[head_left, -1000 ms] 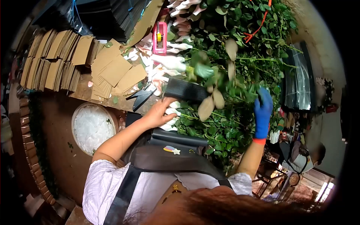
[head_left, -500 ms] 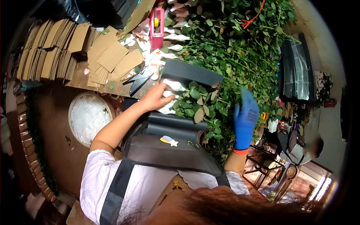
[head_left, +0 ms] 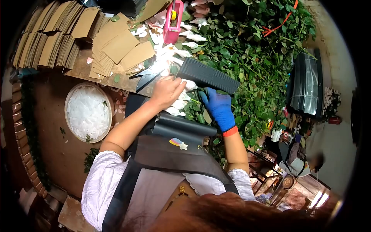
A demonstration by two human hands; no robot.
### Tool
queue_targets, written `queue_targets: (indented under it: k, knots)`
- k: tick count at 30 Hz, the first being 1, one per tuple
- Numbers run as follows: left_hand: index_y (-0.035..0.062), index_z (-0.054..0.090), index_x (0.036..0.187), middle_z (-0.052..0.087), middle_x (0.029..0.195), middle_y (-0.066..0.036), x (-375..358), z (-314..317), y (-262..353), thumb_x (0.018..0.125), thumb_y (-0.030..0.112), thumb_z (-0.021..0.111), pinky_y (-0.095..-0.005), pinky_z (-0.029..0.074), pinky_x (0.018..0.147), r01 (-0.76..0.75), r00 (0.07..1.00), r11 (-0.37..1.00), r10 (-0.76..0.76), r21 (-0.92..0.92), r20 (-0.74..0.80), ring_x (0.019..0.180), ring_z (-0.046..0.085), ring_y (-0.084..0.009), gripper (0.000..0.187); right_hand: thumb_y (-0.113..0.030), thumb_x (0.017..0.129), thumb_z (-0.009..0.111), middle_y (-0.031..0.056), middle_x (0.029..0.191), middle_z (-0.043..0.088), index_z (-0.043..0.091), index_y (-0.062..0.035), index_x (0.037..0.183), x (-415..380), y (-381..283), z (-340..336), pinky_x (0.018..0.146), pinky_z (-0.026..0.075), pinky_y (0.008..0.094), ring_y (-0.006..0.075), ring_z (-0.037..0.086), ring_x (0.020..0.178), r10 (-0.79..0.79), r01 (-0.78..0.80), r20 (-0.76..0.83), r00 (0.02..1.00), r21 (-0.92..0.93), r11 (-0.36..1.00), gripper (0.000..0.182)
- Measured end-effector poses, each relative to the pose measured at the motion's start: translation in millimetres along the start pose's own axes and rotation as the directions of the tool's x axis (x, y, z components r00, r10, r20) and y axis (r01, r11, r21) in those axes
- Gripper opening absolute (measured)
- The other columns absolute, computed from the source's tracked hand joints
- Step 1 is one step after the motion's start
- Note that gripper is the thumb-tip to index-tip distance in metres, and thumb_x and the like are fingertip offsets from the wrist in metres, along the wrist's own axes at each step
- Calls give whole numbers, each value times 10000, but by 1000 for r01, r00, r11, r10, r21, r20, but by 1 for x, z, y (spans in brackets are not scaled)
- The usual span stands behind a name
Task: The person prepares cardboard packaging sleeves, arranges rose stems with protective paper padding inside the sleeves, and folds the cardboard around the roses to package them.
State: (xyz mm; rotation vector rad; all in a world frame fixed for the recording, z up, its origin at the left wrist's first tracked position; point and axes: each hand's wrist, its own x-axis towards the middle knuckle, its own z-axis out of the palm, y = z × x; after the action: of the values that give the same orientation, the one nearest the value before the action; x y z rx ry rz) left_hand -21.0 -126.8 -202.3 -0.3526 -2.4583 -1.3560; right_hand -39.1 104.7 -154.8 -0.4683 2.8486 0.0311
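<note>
My bare left hand [head_left: 167, 92] is closed, its thumb and fingers at a white-wrapped rose bud [head_left: 189, 85]. More white-wrapped rose buds [head_left: 179, 104] lie just below it, their leafy stems pointing right. In a blue glove with an orange cuff, my right hand [head_left: 218, 104] is closed around rose stems right behind the buds; its fingertips are partly hidden among leaves. A black ribbed block [head_left: 208, 75] lies just above both hands. Nearer my apron is a smooth black padded edge [head_left: 183, 129]. Scissors [head_left: 146, 80] with dark blades rest left of my left hand.
A pink tape dispenser [head_left: 173, 25] stands at the top. Cardboard pieces [head_left: 119, 46] and stacked cardboard [head_left: 58, 17] are on the left. A round tub [head_left: 88, 112] of white sleeves stands below. Leafy stems [head_left: 262, 69] pile up rightward. A person [head_left: 299, 158] is at far right.
My gloved right hand has come left from above the leaves to the stems beside the buds. My left hand has curled in around a bud. The whole view has shifted slightly.
</note>
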Motion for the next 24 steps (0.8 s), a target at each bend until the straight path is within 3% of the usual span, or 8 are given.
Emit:
queue_targets:
  k: [4, 5, 8, 9, 10, 14, 16, 24]
  knots:
    - [-11, 608, 771, 684, 805, -174, -17, -18, -1, 964, 55, 572, -366, 532, 755, 67, 970, 957, -129, -283, -208, 782, 672, -285, 207, -424, 954, 614, 63, 926, 721, 678, -215, 1070, 2, -1, -2, 741, 492, 474, 310, 681, 869, -44, 43, -58, 997, -14, 999, 248]
    - [-23, 621, 782, 731, 945, -157, -22, -27, -3, 949, 16, 546, -315, 526, 812, 253, 896, 789, -410, -559, -173, 854, 684, -196, 187, -423, 955, 612, 64, 930, 722, 679, -216, 1073, 0, 2, 2, 739, 491, 474, 308, 680, 872, -55, 54, -90, 994, -10, 998, 247]
    - [-16, 625, 889, 628, 829, -59, -24, -52, -34, 967, 60, 554, -316, 511, 787, 281, 925, 885, -353, -370, -142, 800, 616, -128, 129, -492, 941, 626, 105, 914, 742, 681, -180, 1144, 1, 9, 4, 757, 519, 464, 325, 698, 864, -63, 66, -59, 996, 52, 996, 377]
    - [2, 627, 948, 585, 815, -51, -22, -45, -30, 954, 68, 560, -295, 493, 767, 564, 812, 723, -574, -399, 110, 769, 565, -122, 94, -480, 937, 625, 112, 938, 737, 681, -175, 1131, 1, 8, 3, 774, 519, 477, 329, 693, 901, -60, 62, -34, 998, 71, 996, 366]
    - [23, 614, 986, 600, 825, -53, -20, -31, -30, 957, 140, 628, -291, 484, 699, 412, 910, 877, -410, -246, 61, 731, 557, -116, 121, -467, 932, 623, 118, 963, 732, 682, -170, 1117, 2, 4, 0, 791, 520, 489, 332, 688, 939, -58, 58, -7, 998, 91, 994, 355]
    - [28, 627, 860, 611, 725, -1, -10, -2, -14, 952, 313, 720, -295, 463, 603, 516, 843, 833, -454, -199, 287, 634, 562, -85, 313, -425, 886, 671, 110, 1057, 706, 654, -164, 1156, 1, -8, 6, 886, 498, 493, 331, 661, 1023, -37, 39, -97, 995, 16, 999, 376]
    - [-15, 655, 853, 638, 741, -129, -18, 9, -19, 964, 304, 673, -351, 465, 643, 499, 866, 805, -453, -320, 213, 661, 608, -216, 339, -409, 882, 673, 97, 1062, 699, 650, -163, 1152, 3, -9, 8, 885, 493, 503, 324, 654, 1026, -34, 33, -78, 996, -7, 999, 366]
    - [68, 616, 805, 456, 660, 81, -28, 14, -6, 1033, 177, 571, -223, 295, 519, 462, 771, 577, -637, -673, -17, 579, 361, -20, 257, -509, 957, 574, 96, 1039, 745, 620, -211, 1249, 4, -6, 14, 873, 495, 489, 301, 704, 947, -55, 45, -88, 995, -114, 992, 419]
